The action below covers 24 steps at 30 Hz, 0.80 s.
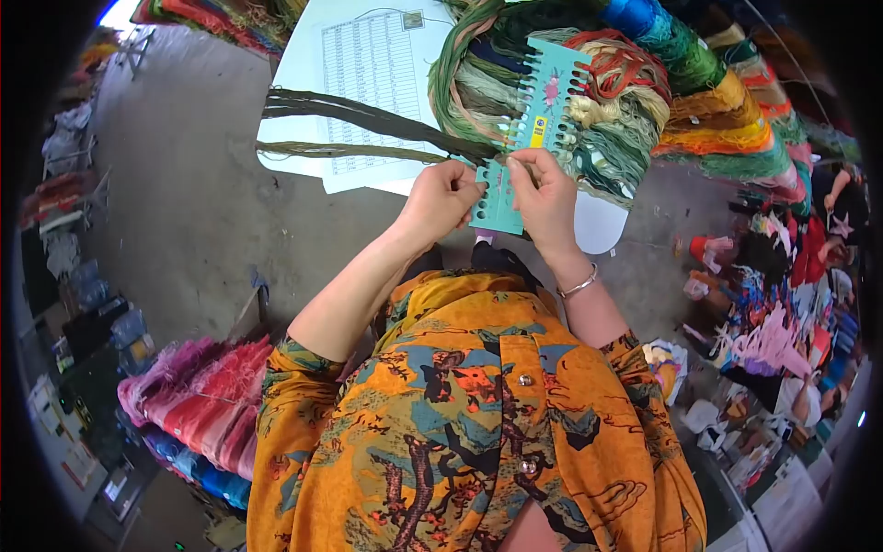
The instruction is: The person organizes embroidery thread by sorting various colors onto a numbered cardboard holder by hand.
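Note:
A long teal card [544, 101] with holes along its edges lies at a slant over the table's near edge, threads fastened along its upper part. My left hand [443, 198] is at the card's lower left edge, thumb and fingers pinched together; what they hold is too small to make out. On the card's right side my right hand [544, 195] has thumb and index finger closed at its edge, and what is between them is hidden. A dark thread bundle [368, 118] and an olive bundle [354, 150] run left from the card beside my fingers.
A printed sheet [368, 69] lies on the white table [600, 226]. Green and red skeins [625, 83] are heaped behind the card. Colourful yarn [727, 106] hangs at the right, pink yarn [207, 400] at the lower left. People sit at the far right.

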Tool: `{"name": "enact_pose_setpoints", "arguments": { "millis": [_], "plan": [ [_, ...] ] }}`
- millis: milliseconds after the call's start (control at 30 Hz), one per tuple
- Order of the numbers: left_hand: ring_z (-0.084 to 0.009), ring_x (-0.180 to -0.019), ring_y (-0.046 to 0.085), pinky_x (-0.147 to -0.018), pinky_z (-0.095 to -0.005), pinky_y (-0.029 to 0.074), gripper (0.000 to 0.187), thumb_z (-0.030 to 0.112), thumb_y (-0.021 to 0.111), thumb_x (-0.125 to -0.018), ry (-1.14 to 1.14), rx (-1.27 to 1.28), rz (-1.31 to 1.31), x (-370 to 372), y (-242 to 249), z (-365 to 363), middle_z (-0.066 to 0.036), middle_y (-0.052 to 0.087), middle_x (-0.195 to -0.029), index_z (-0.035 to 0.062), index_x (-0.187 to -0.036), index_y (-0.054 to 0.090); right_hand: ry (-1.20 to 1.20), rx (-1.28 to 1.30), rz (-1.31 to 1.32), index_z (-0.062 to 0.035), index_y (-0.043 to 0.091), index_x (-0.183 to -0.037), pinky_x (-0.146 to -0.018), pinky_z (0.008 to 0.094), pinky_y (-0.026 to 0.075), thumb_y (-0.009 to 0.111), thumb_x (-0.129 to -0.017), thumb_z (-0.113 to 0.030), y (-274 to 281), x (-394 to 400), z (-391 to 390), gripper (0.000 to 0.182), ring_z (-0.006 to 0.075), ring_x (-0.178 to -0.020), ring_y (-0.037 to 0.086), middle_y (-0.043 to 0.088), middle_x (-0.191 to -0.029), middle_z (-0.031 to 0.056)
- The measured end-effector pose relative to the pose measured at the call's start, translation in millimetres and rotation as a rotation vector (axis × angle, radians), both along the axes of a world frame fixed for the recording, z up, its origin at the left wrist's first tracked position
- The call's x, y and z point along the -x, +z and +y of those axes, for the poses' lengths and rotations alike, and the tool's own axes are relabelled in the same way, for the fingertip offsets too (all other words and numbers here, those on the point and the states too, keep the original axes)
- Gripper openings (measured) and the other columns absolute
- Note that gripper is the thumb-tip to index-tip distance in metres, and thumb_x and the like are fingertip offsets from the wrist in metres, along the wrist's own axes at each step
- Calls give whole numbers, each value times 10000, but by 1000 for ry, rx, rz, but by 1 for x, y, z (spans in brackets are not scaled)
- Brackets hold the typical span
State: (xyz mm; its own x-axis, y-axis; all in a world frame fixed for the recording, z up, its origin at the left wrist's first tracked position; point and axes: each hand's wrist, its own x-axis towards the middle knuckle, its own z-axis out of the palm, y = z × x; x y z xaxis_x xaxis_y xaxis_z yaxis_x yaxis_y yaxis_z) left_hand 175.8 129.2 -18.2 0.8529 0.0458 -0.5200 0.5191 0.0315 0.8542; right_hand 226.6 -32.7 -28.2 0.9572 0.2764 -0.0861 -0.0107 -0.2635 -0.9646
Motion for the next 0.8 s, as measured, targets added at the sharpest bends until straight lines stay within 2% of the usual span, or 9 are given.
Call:
{"name": "enact_pose_setpoints", "arguments": {
  "millis": [33, 167, 233, 367, 433, 567, 633, 800],
  "plan": [
    [-76, -494, 525, -422, -234, 404, 139, 103, 637, -892, -8, 34, 21, 1, 2, 2, -6, 537, -621, -9, -854, 566, -16, -35, 78, -22, 602, -965, -469, 197, 348, 613, -933, -124, 5, 1, 1, 108, 16, -550, 464, 584, -709, -35],
    [-72, -504, 524, -428, -234, 408, 165, 88, 642, -882, 8, 80, -6, -2, 3, 6, -11, 537, -652, -30, -972, 570, -60, -67, 24, -26, 621, -914, -523, 240, 406, 631, -893, -114, -1, 4, 2, 91, 47, -576, 502, 594, -653, -12],
    [-58, -533, 510, -460, -211, 394, 178, 71, 622, -894, -12, 131, 3, -4, 9, 9, 11, 518, -691, -4, -1039, 553, 9, -73, -55, -26, 628, -907, -549, 246, 438, 645, -876, -120, -4, 7, 0, 101, 60, -599, 543, 609, -660, 4],
    [-66, -550, 517, -477, -216, 407, 149, 82, 581, -918, -26, 243, 27, -5, 3, 12, 8, 525, -704, 2, -1041, 553, 97, 78, -55, -25, 618, -925, -587, 215, 421, 639, -889, -90, 0, 8, -2, 77, 33, -663, 513, 589, -734, -27],
    [-72, -550, 517, -489, -220, 423, 97, 93, 533, -950, 44, 361, 137, -8, 12, 13, 7, 538, -707, 13, -999, 560, 78, 114, -109, -26, 621, -916, -586, 220, 423, 651, -875, -90, 4, 9, 0, 82, 32, -655, 507, 591, -728, -23],
    [-73, -556, 531, -503, -214, 444, 111, 111, 497, -977, -31, 323, 69, -9, 5, 15, 2, 555, -710, 28, -941, 562, 58, 136, -99, -27, 625, -919, -595, 219, 432, 655, -868, -88, 4, 10, 1, 85, 33, -657, 511, 600, -731, -21],
    [-70, -574, 552, -517, -208, 464, 130, 104, 499, -980, -52, 325, 79, -11, 5, 15, -3, 570, -709, 34, -888, 558, 35, 117, -148, -48, 633, -918, -588, 282, 484, 664, -839, -130, 1, 9, 3, 118, 145, -616, 619, 648, -706, 75],
    [-76, -566, 571, -505, -218, 478, 134, 92, 512, -969, -87, 299, 85, -17, 2, 16, -10, 583, -695, 32, -861, 565, 66, 100, -133, -49, 636, -934, -595, 271, 488, 661, -837, -120, 0, 8, 1, 123, 131, -622, 619, 658, -721, 78]
  ]
}}
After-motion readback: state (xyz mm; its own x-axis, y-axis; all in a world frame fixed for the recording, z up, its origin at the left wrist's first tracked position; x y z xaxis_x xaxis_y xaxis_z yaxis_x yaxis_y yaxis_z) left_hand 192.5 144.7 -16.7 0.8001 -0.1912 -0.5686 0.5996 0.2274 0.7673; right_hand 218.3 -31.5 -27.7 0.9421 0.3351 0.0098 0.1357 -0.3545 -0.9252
